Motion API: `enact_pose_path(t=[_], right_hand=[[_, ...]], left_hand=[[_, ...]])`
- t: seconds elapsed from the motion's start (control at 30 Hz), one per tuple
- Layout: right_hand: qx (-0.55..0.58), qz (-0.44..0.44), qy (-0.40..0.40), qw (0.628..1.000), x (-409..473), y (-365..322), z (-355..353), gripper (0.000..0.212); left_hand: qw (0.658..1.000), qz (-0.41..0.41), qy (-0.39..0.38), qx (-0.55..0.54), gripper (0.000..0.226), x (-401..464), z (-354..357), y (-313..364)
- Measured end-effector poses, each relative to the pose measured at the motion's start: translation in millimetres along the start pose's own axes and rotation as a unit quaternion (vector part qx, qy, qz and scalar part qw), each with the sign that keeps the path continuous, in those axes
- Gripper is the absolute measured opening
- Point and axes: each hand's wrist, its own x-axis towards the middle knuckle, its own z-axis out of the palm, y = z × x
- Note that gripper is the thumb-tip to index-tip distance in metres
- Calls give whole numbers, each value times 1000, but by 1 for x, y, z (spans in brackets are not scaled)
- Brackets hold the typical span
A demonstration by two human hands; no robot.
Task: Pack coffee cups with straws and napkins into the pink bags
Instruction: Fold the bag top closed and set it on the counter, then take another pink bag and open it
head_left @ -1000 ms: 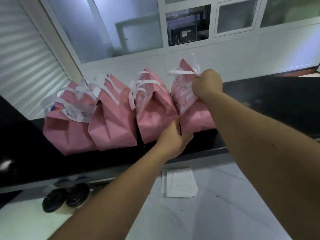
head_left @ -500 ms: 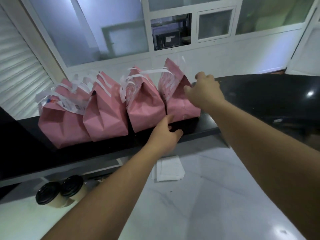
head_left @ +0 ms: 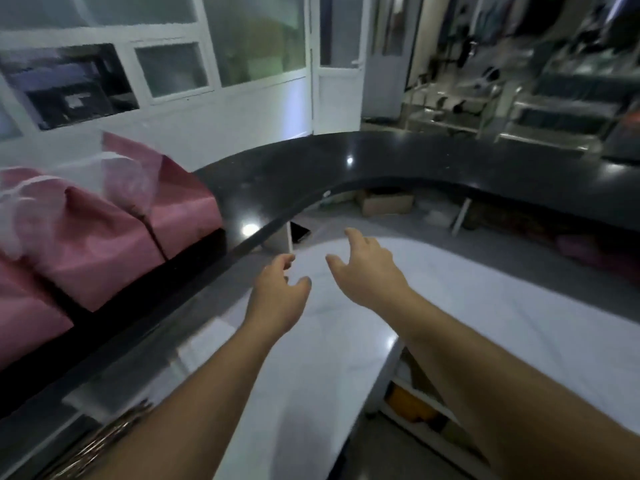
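Left hand (head_left: 277, 299) and right hand (head_left: 367, 268) | both loose-fingered, holding nothing, mid-frame over white desk (head_left: 502, 306) | pink bags (head_left: 104, 237) parked far left on black ledge (head_left: 277, 174), likely out of the packing space

Bags (head_left: 104, 244): plain pink, white handles. Raised counter (head_left: 381, 161) under bags: glossy black. Worktop (head_left: 485, 306) below counter: white w/ faint grey veining. Wall behind counter: white.

Dim, motion-blurred, seemingly fisheye-warped edges.

Matt pink paper bags (head_left: 104, 244) sit on glossy black counter (head_left: 381, 161).
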Motion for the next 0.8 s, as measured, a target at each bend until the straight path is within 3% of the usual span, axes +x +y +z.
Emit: enact_pose_path(t=[0.27, 0.47, 0.8], right_hand=[[-12, 175, 81, 981, -119, 136, -69, 67], [-3, 274, 151, 950, -195, 221, -121, 64], [11, 395, 236, 888, -330, 389, -229, 63]], left_hand=[[982, 122, -145, 4, 53, -71, 120, 80], [945, 219, -241, 21, 55, -137, 208, 148], [869, 313, -383, 18, 56, -281, 385, 268]])
